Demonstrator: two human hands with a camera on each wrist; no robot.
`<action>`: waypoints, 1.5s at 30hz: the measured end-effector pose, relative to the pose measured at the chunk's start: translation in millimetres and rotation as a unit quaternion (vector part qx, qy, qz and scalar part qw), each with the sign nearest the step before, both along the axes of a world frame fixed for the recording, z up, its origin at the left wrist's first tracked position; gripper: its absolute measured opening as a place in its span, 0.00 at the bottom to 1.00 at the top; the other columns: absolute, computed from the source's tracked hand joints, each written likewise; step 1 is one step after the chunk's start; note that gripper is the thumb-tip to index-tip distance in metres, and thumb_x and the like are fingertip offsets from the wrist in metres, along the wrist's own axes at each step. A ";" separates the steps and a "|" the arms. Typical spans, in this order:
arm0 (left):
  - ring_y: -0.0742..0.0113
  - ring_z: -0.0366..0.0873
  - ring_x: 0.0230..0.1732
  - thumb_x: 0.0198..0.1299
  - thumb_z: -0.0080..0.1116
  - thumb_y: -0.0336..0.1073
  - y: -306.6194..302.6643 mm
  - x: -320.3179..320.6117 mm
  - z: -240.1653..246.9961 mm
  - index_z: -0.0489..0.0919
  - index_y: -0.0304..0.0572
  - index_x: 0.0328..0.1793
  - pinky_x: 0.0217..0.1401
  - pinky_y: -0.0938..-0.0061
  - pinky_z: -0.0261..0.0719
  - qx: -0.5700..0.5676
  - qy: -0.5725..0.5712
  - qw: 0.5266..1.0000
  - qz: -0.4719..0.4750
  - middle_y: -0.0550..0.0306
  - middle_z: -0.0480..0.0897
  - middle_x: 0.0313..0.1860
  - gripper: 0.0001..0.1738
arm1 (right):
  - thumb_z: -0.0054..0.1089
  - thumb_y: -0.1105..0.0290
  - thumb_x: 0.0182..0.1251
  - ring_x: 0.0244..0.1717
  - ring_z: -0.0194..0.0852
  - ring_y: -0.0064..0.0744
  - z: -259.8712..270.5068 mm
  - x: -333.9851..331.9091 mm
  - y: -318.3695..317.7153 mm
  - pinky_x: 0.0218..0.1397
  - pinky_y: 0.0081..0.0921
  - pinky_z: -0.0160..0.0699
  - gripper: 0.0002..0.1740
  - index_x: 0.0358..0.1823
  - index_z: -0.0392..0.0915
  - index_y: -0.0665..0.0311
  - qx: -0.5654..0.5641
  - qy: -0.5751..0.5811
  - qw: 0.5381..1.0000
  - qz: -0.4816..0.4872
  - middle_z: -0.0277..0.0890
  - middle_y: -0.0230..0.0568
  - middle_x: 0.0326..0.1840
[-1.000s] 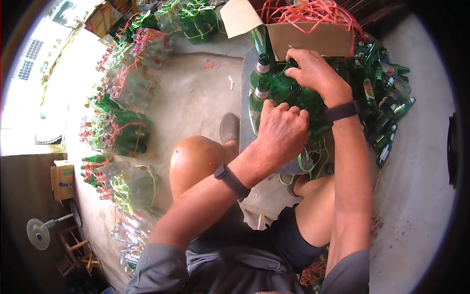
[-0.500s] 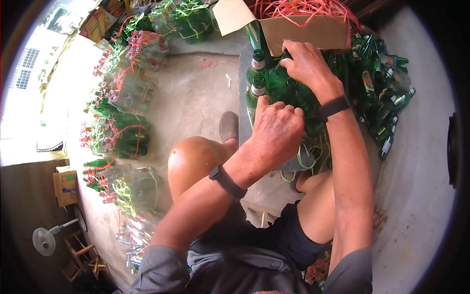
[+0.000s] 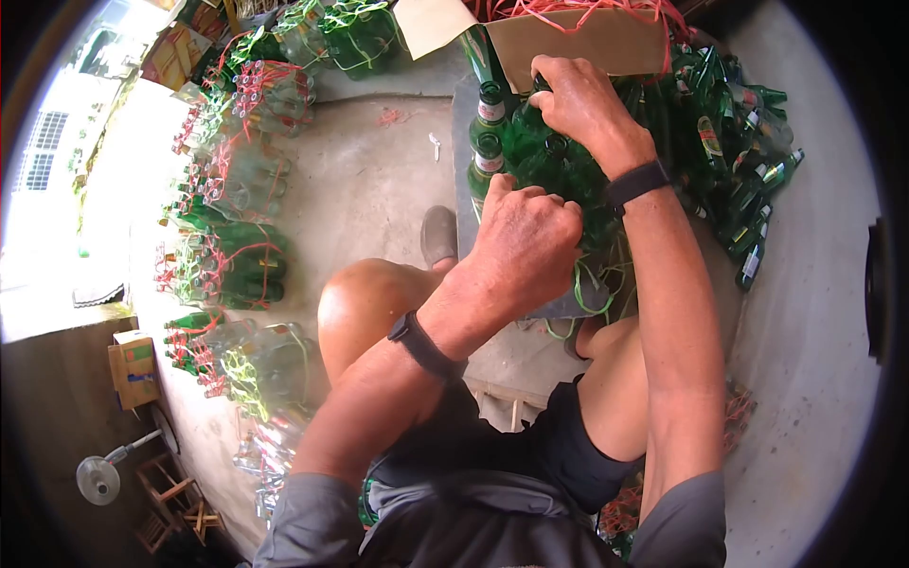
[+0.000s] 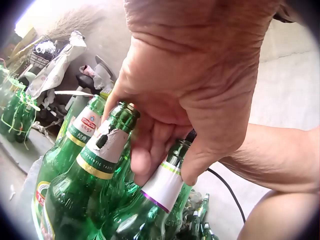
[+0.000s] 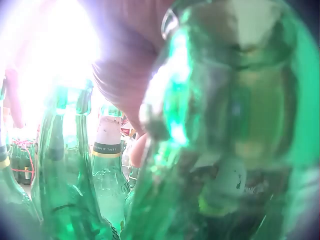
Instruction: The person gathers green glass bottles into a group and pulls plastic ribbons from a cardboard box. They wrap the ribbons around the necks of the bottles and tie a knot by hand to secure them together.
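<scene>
Upright green bottles stand close together on a grey board. Around the neck of a white-labelled bottle, the left hand has its thumb and fingers curled. Two labelled bottles stand beside that hand. Farther back, the right hand grips a bottle top with thumb and fingers; its palm hides part of the neck. In the right wrist view a large, blurred green bottle covers much of the right hand.
An open cardboard box with red strings stands behind the bottles. Loose green bottles lie piled at the right. Tied bundles of bottles line the floor at the left. Green strings hang near the board's front edge.
The head view has shifted, so the box, bottles and both hands appear slightly higher and farther left. Both hands keep much the same places on the bottles.
</scene>
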State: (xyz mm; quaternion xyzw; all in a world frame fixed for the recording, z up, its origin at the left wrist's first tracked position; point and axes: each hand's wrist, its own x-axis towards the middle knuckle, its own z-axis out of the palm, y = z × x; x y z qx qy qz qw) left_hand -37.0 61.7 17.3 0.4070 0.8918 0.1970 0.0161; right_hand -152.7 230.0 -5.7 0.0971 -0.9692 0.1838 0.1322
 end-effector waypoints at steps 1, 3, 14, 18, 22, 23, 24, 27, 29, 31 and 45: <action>0.49 0.84 0.42 0.47 0.74 0.38 0.0 0.2 -0.4 0.83 0.39 0.33 0.53 0.57 0.73 -0.001 0.000 1.000 -0.001 0.51 0.85 0.30 0.13 | 0.71 0.73 0.59 0.49 0.81 0.66 -0.9 -0.2 0.2 0.53 0.52 0.78 0.15 0.45 0.80 0.70 0.005 0.005 1.000 -0.002 0.82 0.64 0.42; 0.48 0.84 0.41 0.47 0.74 0.38 -0.1 0.8 -1.6 0.84 0.39 0.34 0.53 0.57 0.73 0.010 0.009 1.000 0.003 0.50 0.85 0.30 0.13 | 0.70 0.73 0.60 0.48 0.81 0.66 0.8 1.7 -0.9 0.53 0.52 0.79 0.15 0.46 0.79 0.70 0.010 0.010 1.000 -0.005 0.82 0.65 0.42; 0.48 0.83 0.40 0.46 0.73 0.37 2.5 1.2 -1.7 0.83 0.40 0.29 0.52 0.58 0.73 0.024 0.010 1.000 0.005 0.50 0.84 0.28 0.11 | 0.67 0.72 0.64 0.56 0.80 0.65 11.9 11.0 -2.1 0.58 0.51 0.80 0.15 0.48 0.77 0.73 -0.066 -0.062 0.995 -0.035 0.82 0.67 0.48; 0.48 0.83 0.40 0.45 0.73 0.37 1.6 1.6 -3.3 0.83 0.40 0.29 0.52 0.58 0.73 0.036 0.018 0.999 0.005 0.50 0.84 0.28 0.11 | 0.65 0.72 0.66 0.56 0.80 0.65 30.2 20.0 -4.5 0.59 0.52 0.80 0.15 0.49 0.76 0.73 -0.064 -0.074 0.994 -0.042 0.82 0.68 0.48; 0.48 0.83 0.40 0.45 0.73 0.37 1.3 1.1 -4.1 0.83 0.40 0.29 0.53 0.57 0.73 0.033 0.016 0.999 0.005 0.50 0.83 0.27 0.11 | 0.67 0.65 0.64 0.46 0.83 0.61 49.5 30.8 -1.2 0.51 0.49 0.80 0.18 0.47 0.78 0.72 -0.041 -0.062 0.997 -0.011 0.82 0.63 0.43; 0.48 0.83 0.39 0.45 0.73 0.37 1.1 0.9 -4.9 0.83 0.40 0.30 0.52 0.57 0.73 0.036 0.015 0.999 0.004 0.50 0.83 0.27 0.11 | 0.68 0.61 0.65 0.38 0.85 0.56 53.7 33.7 -0.3 0.44 0.46 0.81 0.20 0.49 0.78 0.71 0.000 -0.085 0.996 0.017 0.83 0.59 0.39; 0.48 0.83 0.39 0.46 0.73 0.37 0.9 0.7 -4.9 0.83 0.40 0.30 0.52 0.57 0.73 0.039 0.014 0.999 0.003 0.50 0.83 0.27 0.11 | 0.68 0.61 0.65 0.38 0.85 0.56 56.9 40.3 -1.3 0.44 0.46 0.81 0.20 0.49 0.78 0.71 0.001 -0.085 0.996 0.017 0.83 0.59 0.39; 0.47 0.83 0.39 0.46 0.73 0.37 0.4 2.4 -1.5 0.83 0.41 0.30 0.51 0.57 0.73 0.022 0.002 1.000 0.013 0.49 0.83 0.27 0.10 | 0.72 0.58 0.59 0.46 0.83 0.58 50.4 57.6 -2.0 0.50 0.47 0.80 0.21 0.43 0.81 0.70 -0.027 -0.206 0.976 0.059 0.83 0.58 0.40; 0.47 0.83 0.39 0.46 0.73 0.37 0.7 1.4 -1.1 0.84 0.42 0.30 0.51 0.57 0.73 0.022 0.001 1.000 0.010 0.49 0.83 0.27 0.10 | 0.74 0.59 0.56 0.53 0.81 0.58 20.7 60.2 0.9 0.56 0.47 0.79 0.21 0.41 0.82 0.70 0.028 -0.112 0.992 0.044 0.83 0.59 0.42; 0.47 0.83 0.38 0.46 0.73 0.38 1.3 1.3 -2.1 0.84 0.42 0.30 0.50 0.56 0.73 0.019 0.000 1.000 0.008 0.49 0.83 0.26 0.10 | 0.73 0.61 0.55 0.57 0.79 0.59 30.3 58.8 -6.9 0.60 0.47 0.77 0.19 0.42 0.83 0.69 0.028 -0.159 0.987 0.015 0.83 0.58 0.45; 0.44 0.82 0.37 0.44 0.71 0.35 1.0 1.6 -2.9 0.85 0.40 0.29 0.49 0.55 0.74 0.017 0.003 1.000 0.001 0.48 0.83 0.26 0.08 | 0.73 0.72 0.54 0.55 0.79 0.60 25.6 53.1 -8.1 0.60 0.49 0.77 0.17 0.45 0.84 0.70 0.033 -0.091 0.995 0.030 0.83 0.60 0.46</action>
